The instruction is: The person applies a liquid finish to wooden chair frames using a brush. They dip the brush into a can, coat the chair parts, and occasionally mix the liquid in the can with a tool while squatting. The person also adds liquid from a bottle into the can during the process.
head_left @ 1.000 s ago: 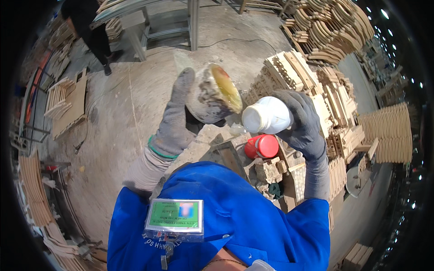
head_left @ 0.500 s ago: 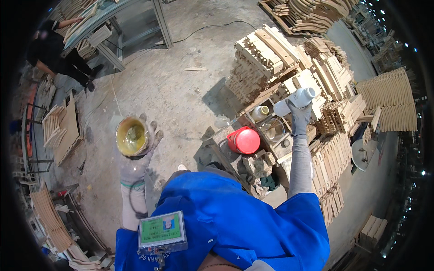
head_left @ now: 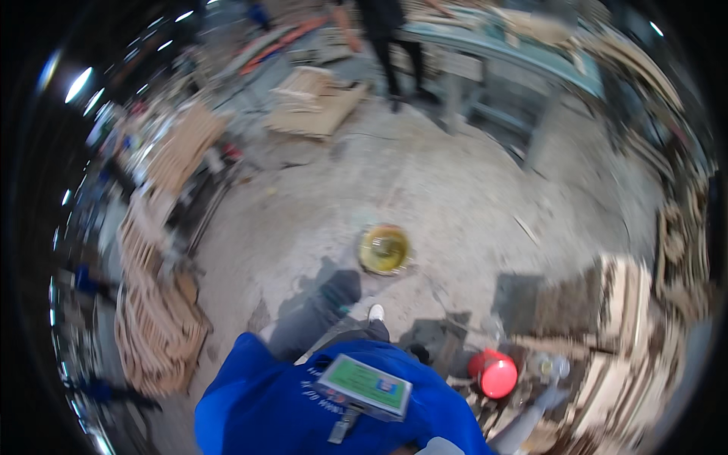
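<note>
On concrete floor (head_left: 455, 197), yellow-filled bowl (head_left: 384, 250), gloved left hand (head_left: 340, 290) beside, grip unclear, red tub (head_left: 494, 374).

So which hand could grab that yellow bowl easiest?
Left. The gloved left hand is just beside the yellow bowl; the right hand reaches away, by the red container.

A flat card badge (head_left: 364, 387) – green face, small blue patch, pale edge – hangs on the person's blue chest.
</note>
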